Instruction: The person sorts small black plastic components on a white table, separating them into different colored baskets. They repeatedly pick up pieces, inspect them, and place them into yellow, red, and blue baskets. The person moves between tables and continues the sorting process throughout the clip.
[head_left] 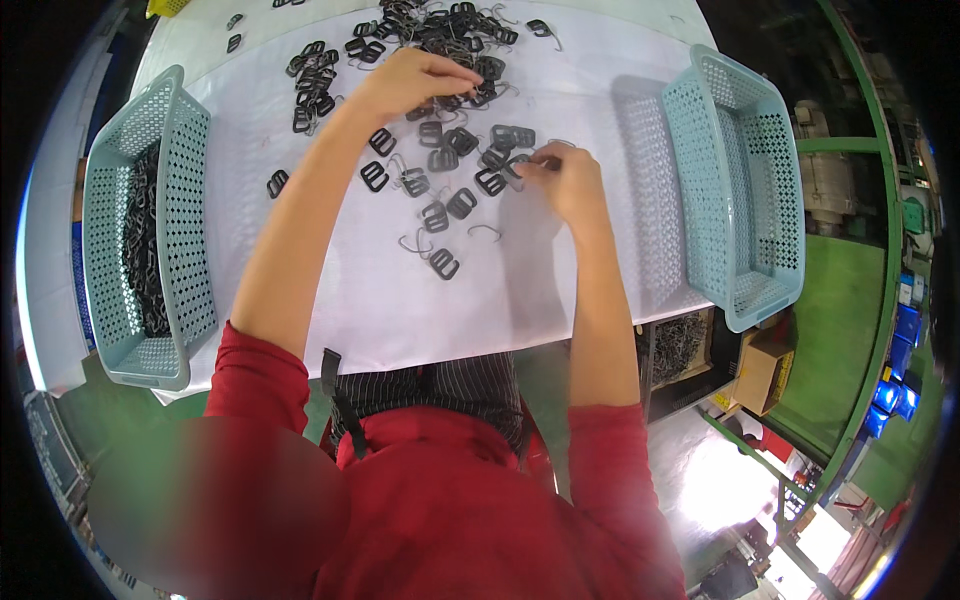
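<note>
Black slide buckles [435, 216] with several bars lie scattered over the white-covered table, some with thin bent metal wire hooks [484, 232] on or beside them. A dense heap of buckles and hooks [440, 30] sits at the far side. My left hand [405, 85] reaches to the near edge of this heap, thumb and fingers pinched together; what lies between them is too small to tell. Lower and to the right, my right hand [568, 180] has its fingertips closed on the edge of a black buckle [516, 164] at the right of the loose group.
A pale blue perforated basket [190, 240] on the left holds many dark pieces. Another such basket [765, 200] stands at the table's right edge. Below it is a box of metal pieces [678, 348] beside a cardboard box [763, 376]. A yellow container [166, 6] shows at the far left.
</note>
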`<state>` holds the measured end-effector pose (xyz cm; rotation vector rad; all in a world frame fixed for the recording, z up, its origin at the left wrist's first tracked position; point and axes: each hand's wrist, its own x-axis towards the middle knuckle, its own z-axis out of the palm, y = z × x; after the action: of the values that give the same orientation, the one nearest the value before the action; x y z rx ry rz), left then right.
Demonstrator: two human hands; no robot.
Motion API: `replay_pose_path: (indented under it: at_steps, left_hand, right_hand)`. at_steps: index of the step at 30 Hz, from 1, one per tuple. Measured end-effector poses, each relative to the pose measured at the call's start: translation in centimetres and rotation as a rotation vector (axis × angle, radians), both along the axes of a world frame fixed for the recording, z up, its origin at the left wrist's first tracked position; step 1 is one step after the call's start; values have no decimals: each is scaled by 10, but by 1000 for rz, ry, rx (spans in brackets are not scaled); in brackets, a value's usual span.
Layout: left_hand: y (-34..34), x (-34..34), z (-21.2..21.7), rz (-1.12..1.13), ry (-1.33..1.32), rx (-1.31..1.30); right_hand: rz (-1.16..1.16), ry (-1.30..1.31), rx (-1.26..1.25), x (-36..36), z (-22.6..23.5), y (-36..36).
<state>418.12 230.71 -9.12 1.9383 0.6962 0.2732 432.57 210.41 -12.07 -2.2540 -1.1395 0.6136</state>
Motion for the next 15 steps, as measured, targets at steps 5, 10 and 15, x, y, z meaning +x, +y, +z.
replay_pose_path:
  at_steps: [5,10,15]
  left_hand:
    - [3,-27,2,101,28,-97]
    - [-6,-23,-7,45,-42,-121]
    - [1,-45,5,88,-171,-567]
  right_hand:
    - [-136,997,363,14,22,-11]
    - [127,256,46,19,21,38]
    - [420,-363,-346,18,41,64]
